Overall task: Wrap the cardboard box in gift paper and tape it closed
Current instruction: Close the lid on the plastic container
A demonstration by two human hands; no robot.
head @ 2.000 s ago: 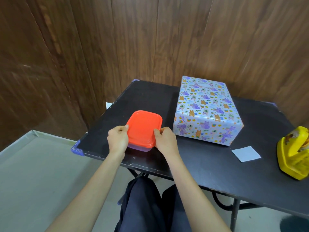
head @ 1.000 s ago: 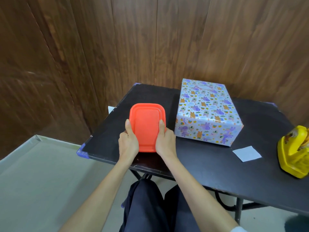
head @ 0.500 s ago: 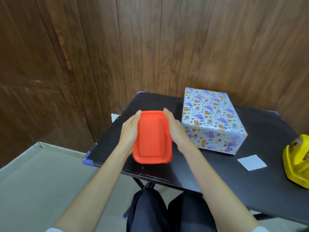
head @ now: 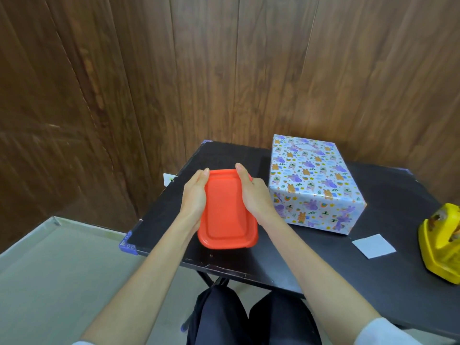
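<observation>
Gift-wrapped box (head: 311,185): on black table (head: 388,270), just right of red container (head: 227,212).
Left hand (head: 195,196): my straight fingers press the container's side.
Right hand (head: 254,194): straight-fingered, pressing opposite side.

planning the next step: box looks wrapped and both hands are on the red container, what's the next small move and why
Probably set the red container down on the table, left of the wrapped box. The left hand and right hand carry it by its long sides, and the box shows paper on every visible face.
</observation>
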